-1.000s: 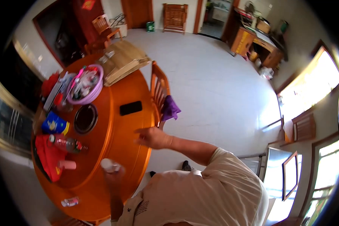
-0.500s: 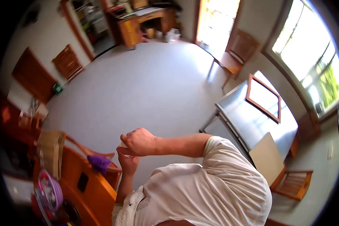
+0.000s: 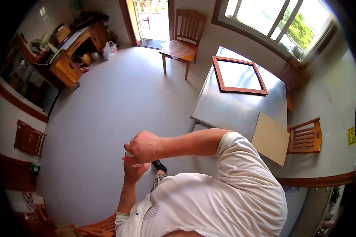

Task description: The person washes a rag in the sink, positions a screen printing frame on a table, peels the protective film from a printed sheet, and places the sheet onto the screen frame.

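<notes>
In front of my chest both hands are together, one above the other. My right hand [image 3: 145, 146] is closed in a fist-like grip, on top of my left hand [image 3: 133, 170]. The left hand is closed too, coming up from below. Between and beside the fingers show bits of a small whitish, partly see-through thing [image 3: 137, 166]; the hands cover most of it, so its kind cannot be made out. Away to the right, out of reach of either hand, a reddish-brown wooden frame [image 3: 241, 92] lies on a shiny metal-topped table [image 3: 209, 106].
A beige board [image 3: 269, 138] lies over the table's near edge, beside a wooden chair [image 3: 305, 138]. Another chair [image 3: 186, 35] stands by the open doorway. A wooden desk [image 3: 67, 69] is at the far left. Below me, grey floor [image 3: 106, 102] and a dark shoe [image 3: 159, 166] show.
My view has turned to the right, so the table and frame sit more centrally and the orange wooden furniture at lower left has mostly left view. The hands stay together, closed.
</notes>
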A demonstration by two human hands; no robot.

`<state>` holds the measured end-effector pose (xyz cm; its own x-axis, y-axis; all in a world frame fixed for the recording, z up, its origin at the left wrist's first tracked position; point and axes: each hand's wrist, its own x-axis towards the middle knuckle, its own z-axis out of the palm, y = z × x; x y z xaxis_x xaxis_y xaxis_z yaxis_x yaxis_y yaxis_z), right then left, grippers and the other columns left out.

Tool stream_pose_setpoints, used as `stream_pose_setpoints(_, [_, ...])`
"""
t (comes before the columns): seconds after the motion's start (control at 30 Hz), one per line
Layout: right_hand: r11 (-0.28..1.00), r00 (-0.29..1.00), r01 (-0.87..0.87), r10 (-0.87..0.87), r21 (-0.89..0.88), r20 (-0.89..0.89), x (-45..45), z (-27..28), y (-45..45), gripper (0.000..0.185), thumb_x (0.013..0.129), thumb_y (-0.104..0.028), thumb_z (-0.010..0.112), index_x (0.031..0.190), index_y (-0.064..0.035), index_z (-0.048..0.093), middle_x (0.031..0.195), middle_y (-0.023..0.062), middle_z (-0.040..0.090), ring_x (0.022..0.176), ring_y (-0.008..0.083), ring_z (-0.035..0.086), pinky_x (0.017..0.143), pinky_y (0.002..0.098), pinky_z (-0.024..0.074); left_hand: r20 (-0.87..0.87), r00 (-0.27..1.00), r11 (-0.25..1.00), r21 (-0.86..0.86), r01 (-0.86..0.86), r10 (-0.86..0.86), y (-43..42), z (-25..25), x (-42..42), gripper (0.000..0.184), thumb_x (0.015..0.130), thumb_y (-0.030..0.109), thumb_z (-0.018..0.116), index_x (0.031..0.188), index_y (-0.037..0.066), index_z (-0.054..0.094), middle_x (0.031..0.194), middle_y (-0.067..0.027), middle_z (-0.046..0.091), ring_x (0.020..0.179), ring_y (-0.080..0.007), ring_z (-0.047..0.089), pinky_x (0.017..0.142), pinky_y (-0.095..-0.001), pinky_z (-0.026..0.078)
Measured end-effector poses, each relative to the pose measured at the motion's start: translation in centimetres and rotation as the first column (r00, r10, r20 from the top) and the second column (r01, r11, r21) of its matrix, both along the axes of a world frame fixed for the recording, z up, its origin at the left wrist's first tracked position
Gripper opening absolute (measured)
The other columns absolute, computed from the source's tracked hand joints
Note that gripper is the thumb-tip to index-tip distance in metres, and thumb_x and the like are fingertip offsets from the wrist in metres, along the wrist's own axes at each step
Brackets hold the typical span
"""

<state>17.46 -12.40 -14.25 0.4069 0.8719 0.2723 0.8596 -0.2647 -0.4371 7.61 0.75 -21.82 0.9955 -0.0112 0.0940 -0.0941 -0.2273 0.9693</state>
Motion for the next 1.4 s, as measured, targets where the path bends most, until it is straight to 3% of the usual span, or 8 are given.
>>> stream_pose_setpoints(0.17, [0.999, 0.996, -0.003, 0.000, 0.033, 0.090, 9.5, 0.9, 1.0, 0.040, 0.082, -0.039, 0.055, 0.064, -0.0039, 0.054, 0.051, 0.0077, 0.053, 0.048, 0.0293, 0.053, 0.047, 0.0374, 0.0432, 0.043, 0.971, 0.971, -0.008, 0.237, -0.237, 3.6, -0.1, 12.0, 0.043, 0.060, 0.007, 0.076, 0.098, 0.002, 0.056, 0.091, -0.0061, 0.063, 0.086, -0.0166, 0.061, 0.074, -0.0310, 0.050])
stream_pose_setpoints(0.4, [1.000, 0.957, 0.001, 0.008, -0.030, 0.289, 18.2, 8.4, -2.2, 0.021, 0.078, -0.025, 0.062, 0.070, -0.0053, 0.061, 0.075, 0.0067, 0.059, 0.074, 0.0228, 0.057, 0.062, 0.0314, 0.0462, 0.103, 0.618, 0.626, 0.066, 0.777, -0.779, 4.8, 3.8, 28.7, 0.042, 0.058, 0.006, 0.079, 0.096, 0.005, 0.061, 0.103, -0.0087, 0.061, 0.094, -0.0173, 0.060, 0.079, -0.0320, 0.049])
stream_pose_setpoints(0.5, [0.978, 0.964, 0.172, -0.142, -0.115, 0.227, 20.5, 10.0, -5.3, 0.010, 0.079, -0.018, 0.062, 0.078, -0.0082, 0.064, 0.094, 0.0088, 0.058, 0.092, 0.0230, 0.054, 0.073, 0.0303, 0.0463, -0.057, 0.547, 0.544, 0.055, 0.837, -0.836, 2.6, 4.2, 35.6, 0.052, 0.059, 0.007, 0.080, 0.106, 0.004, 0.058, 0.106, -0.0097, 0.060, 0.098, -0.0190, 0.059, 0.082, -0.0333, 0.047])
stream_pose_setpoints(0.57, [0.974, 0.976, 0.154, -0.125, -0.164, 0.176, 22.2, 10.1, -7.2, 0.007, 0.080, -0.015, 0.060, 0.085, -0.0103, 0.062, 0.104, 0.0112, 0.054, 0.100, 0.0257, 0.051, 0.080, 0.0317, 0.0460, 0.076, 0.520, 0.524, 0.054, 0.850, -0.851, 0.2, 4.5, 38.1, 0.058, 0.059, 0.008, 0.080, 0.110, 0.004, 0.055, 0.106, -0.0095, 0.060, 0.100, -0.0198, 0.058, 0.083, -0.0339, 0.047])
stream_pose_setpoints(0.9, [0.923, 0.928, 0.371, -0.365, -0.099, 0.072, 28.2, 9.9, -12.0, 0.016, 0.079, -0.014, 0.063, 0.095, -0.0111, 0.062, 0.112, 0.0140, 0.051, 0.108, 0.0291, 0.048, 0.086, 0.0359, 0.0459, -0.017, 0.404, 0.403, -0.111, 0.909, -0.915, -6.5, 4.8, 48.0, 0.064, 0.056, 0.011, 0.083, 0.112, 0.006, 0.053, 0.113, -0.0099, 0.056, 0.107, -0.0233, 0.054, 0.087, -0.0367, 0.044])
stream_pose_setpoints(1.0, [0.748, 0.748, 0.655, -0.662, -0.104, -0.053, 28.8, 10.2, -12.4, 0.026, 0.083, -0.025, 0.063, 0.102, -0.0068, 0.059, 0.105, 0.0187, 0.054, 0.100, 0.0306, 0.055, 0.080, 0.0385, 0.0480, 0.218, 0.174, 0.200, 0.103, 0.974, -0.960, -9.8, 5.9, 50.8, 0.063, 0.057, 0.013, 0.084, 0.112, 0.005, 0.053, 0.111, -0.0103, 0.057, 0.106, -0.0219, 0.055, 0.088, -0.0355, 0.044])
stream_pose_setpoints(1.13, [0.521, 0.490, 0.751, -0.852, -0.405, -0.188, 30.1, 11.2, -13.9, 0.033, 0.083, -0.028, 0.062, 0.097, 0.0008, 0.055, 0.086, 0.0172, 0.057, 0.081, 0.0302, 0.060, 0.067, 0.0362, 0.0497, -0.009, 0.070, 0.070, 0.001, 0.998, -0.998, -13.3, 4.9, 54.1, 0.058, 0.061, 0.011, 0.079, 0.112, 0.005, 0.052, 0.099, -0.0088, 0.060, 0.092, -0.0166, 0.058, 0.081, -0.0311, 0.046])
stream_pose_setpoints(1.4, [0.312, 0.292, 0.947, -0.933, 0.071, 0.211, 31.0, 12.5, -14.6, 0.023, 0.075, -0.009, 0.066, 0.096, -0.0024, 0.059, 0.093, 0.0141, 0.058, 0.084, 0.0290, 0.060, 0.068, 0.0347, 0.0494, -0.094, -0.368, -0.359, -0.103, 0.928, -0.925, -21.0, 5.3, 60.2, 0.063, 0.056, 0.008, 0.077, 0.113, 0.004, 0.051, 0.098, -0.0082, 0.060, 0.091, -0.0167, 0.058, 0.080, -0.0311, 0.046])
